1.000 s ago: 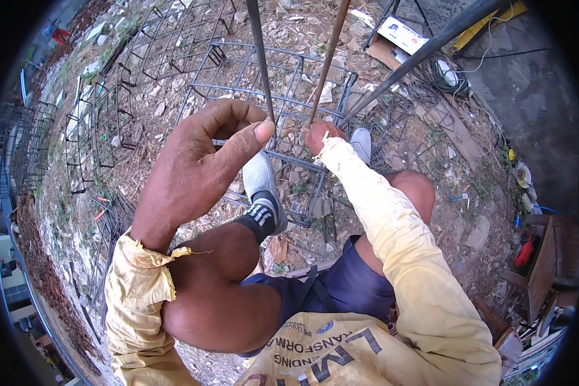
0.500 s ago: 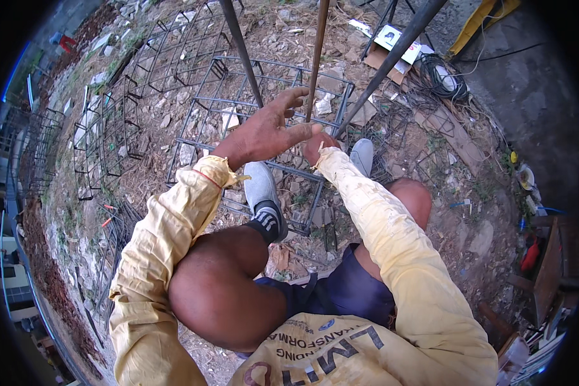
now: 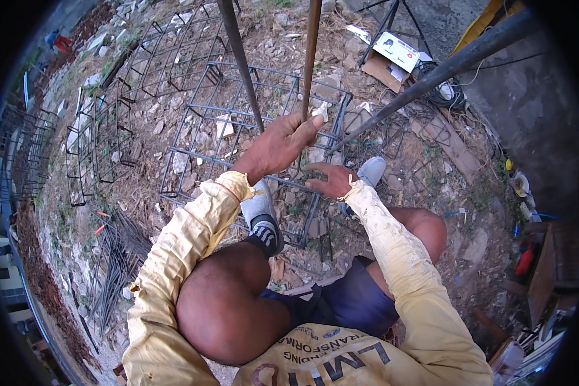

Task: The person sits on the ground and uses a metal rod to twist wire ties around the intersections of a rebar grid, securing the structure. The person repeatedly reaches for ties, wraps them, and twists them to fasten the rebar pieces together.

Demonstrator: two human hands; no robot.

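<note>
1. The left hand (image 3: 278,143) wraps its grip around the rusty upright bar (image 3: 311,58), fingers pressed together on it where it meets the rebar cage (image 3: 238,135) lying on the ground at 12 o'clock from the knees.
2. The right hand (image 3: 331,180) sits just at 4 o'clock of the left, fingers loosely spread and pointing left, touching or almost touching a cage wire; I cannot tell whether it pinches anything.
3. To do this well, my read is: keep the left grip firm and low on the bar so it stays steady against the cage, and let the right hand work close to that junction, not out along the mesh.
4. Watch the feet: one grey shoe (image 3: 262,212) stands on the cage at 6 o'clock of the left hand, a second grey shoe (image 3: 367,175) at 3 o'clock of the right hand.
5. Count: three long bars rise toward the camera, the rusty one, a dark bar (image 3: 238,58) at its 9 o'clock and a thicker dark pipe (image 3: 431,74) at 3 o'clock.
6. Two hands, two shoes, one cage underfoot, more cages (image 3: 103,128) at 9 o'clock, one cardboard box (image 3: 392,55) at 1 o'clock.
</note>
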